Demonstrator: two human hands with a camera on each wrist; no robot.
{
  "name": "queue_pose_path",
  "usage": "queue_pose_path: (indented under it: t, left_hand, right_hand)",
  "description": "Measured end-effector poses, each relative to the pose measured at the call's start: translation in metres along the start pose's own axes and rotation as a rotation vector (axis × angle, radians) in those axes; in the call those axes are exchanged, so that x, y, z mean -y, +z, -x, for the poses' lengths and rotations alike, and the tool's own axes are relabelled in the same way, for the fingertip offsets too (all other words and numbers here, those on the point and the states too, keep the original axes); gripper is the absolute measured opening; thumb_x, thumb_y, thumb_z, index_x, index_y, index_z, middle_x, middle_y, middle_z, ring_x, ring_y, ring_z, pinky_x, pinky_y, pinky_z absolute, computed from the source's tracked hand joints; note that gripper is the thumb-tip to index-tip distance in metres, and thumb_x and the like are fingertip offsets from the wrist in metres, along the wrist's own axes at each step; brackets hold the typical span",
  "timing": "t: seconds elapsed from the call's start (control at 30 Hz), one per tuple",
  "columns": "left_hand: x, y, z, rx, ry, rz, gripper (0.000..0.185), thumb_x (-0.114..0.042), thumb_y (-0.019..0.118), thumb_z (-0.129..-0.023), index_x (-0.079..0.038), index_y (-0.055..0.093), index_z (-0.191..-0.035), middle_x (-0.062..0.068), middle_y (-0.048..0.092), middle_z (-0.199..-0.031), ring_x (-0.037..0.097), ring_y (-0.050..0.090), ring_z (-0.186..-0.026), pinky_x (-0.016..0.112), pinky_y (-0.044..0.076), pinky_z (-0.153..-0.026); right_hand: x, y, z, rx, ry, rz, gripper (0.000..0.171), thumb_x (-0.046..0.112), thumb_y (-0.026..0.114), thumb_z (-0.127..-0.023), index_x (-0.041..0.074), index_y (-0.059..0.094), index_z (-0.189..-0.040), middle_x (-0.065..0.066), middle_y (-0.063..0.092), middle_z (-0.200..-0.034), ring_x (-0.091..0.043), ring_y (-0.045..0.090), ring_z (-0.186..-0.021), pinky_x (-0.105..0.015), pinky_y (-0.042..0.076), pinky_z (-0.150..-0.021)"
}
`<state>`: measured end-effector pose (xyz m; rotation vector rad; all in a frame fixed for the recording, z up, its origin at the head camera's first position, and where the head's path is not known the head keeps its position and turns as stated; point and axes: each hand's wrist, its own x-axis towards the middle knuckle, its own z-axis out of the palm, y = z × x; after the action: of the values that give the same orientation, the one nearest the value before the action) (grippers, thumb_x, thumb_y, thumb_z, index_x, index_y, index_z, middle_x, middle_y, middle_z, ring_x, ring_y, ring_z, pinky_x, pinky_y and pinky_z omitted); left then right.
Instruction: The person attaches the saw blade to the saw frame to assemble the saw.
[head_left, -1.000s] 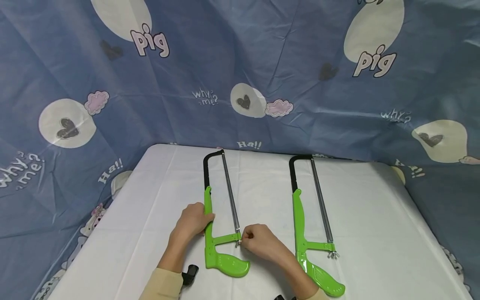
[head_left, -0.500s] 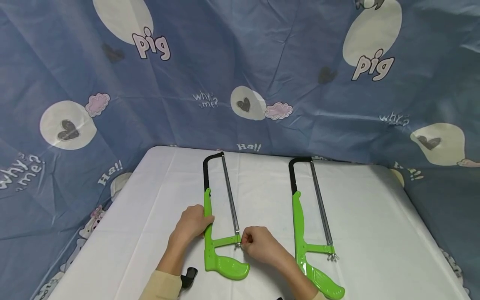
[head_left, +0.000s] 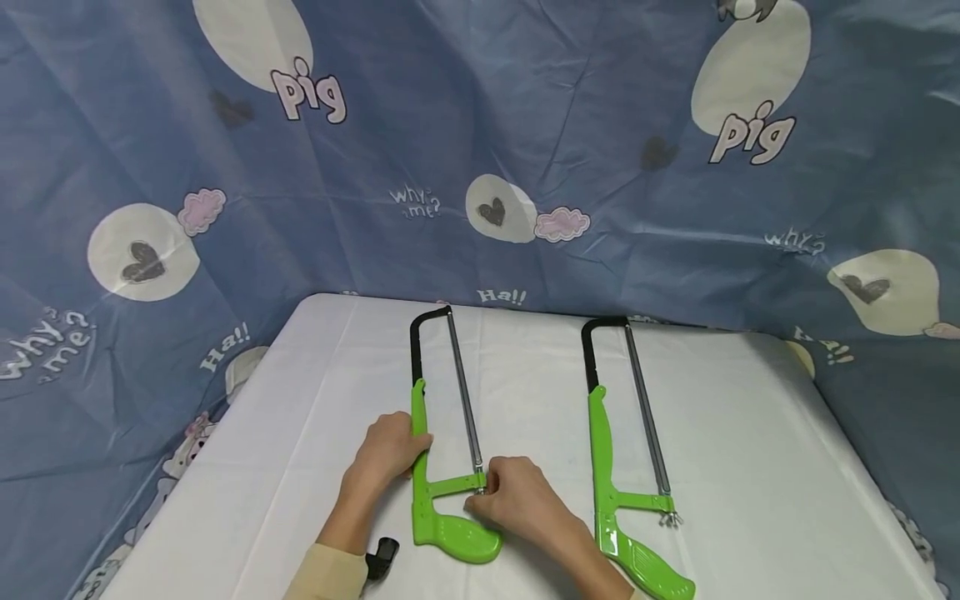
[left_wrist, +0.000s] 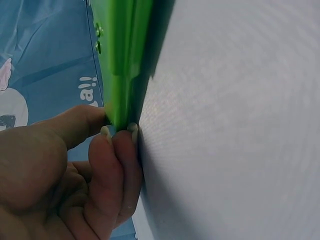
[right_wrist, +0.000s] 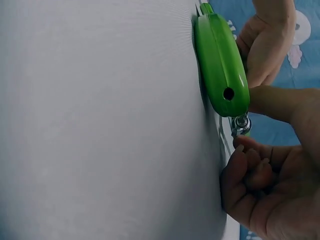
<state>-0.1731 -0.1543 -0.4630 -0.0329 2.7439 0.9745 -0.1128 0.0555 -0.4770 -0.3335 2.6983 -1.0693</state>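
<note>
A hacksaw (head_left: 421,500) with a green frame, black front bow and grey blade lies flat on the white table at left. My left hand (head_left: 390,450) grips its green spine, thumb on top; in the left wrist view thumb and fingers (left_wrist: 102,160) pinch the green edge. At the blade's near end my right hand (head_left: 517,500) has thumb and forefinger about the small metal wing nut (right_wrist: 241,123), just beyond the green handle (right_wrist: 220,65). Most of the nut is hidden by fingers in the head view. The right hand's other fingers are curled.
A second green hacksaw (head_left: 602,442) lies to the right, its wing nut (head_left: 671,518) exposed; my right forearm reaches close to its handle. The white tabletop (head_left: 750,433) ends at a blue printed cloth (head_left: 480,125) at the back and sides.
My right thumb has moved from beside the wing nut to its near side, the fingers turning around it. The left hand and both hacksaws stay in place; the head view shifts slightly.
</note>
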Motion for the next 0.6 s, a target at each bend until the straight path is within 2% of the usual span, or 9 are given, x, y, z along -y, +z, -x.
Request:
queue_pose_path:
  t: [0.27, 0.43, 0.6]
  left_hand:
    - [-0.0014, 0.0002, 0.0010, -0.009, 0.007, 0.007, 0.019, -0.013, 0.063, -0.088, -0.002, 0.058, -0.072, 0.009, 0.057, -0.054, 0.017, 0.056, -0.039, 0.025, 0.042, -0.037]
    - [-0.0012, 0.0009, 0.0007, -0.008, 0.008, 0.008, 0.020, -0.013, 0.063, -0.088, -0.002, 0.059, -0.072, 0.009, 0.057, -0.053, 0.016, 0.055, -0.038, 0.025, 0.042, -0.037]
    - [0.0002, 0.0009, 0.0003, -0.012, 0.009, 0.011, 0.020, -0.013, 0.063, -0.087, -0.002, 0.058, -0.071, 0.009, 0.057, -0.053, 0.016, 0.055, -0.037, 0.025, 0.042, -0.037]
  right_hand:
    - [0.0026, -0.0010, 0.0025, 0.005, 0.022, -0.027, 0.021, 0.022, 0.072, -0.078, 0.016, 0.057, -0.063, 0.008, 0.053, -0.055, -0.007, 0.045, -0.049, -0.024, 0.039, -0.044]
    - [0.0003, -0.0023, 0.0022, 0.036, 0.052, -0.091, 0.021, 0.019, 0.067, -0.078, 0.016, 0.055, -0.060, 0.008, 0.049, -0.053, -0.007, 0.043, -0.048, -0.024, 0.037, -0.045]
    - [-0.0032, -0.0055, -0.0001, 0.075, 0.046, -0.156, 0.019, 0.016, 0.065, -0.080, 0.015, 0.057, -0.063, 0.007, 0.051, -0.056, -0.009, 0.044, -0.051, -0.023, 0.036, -0.048]
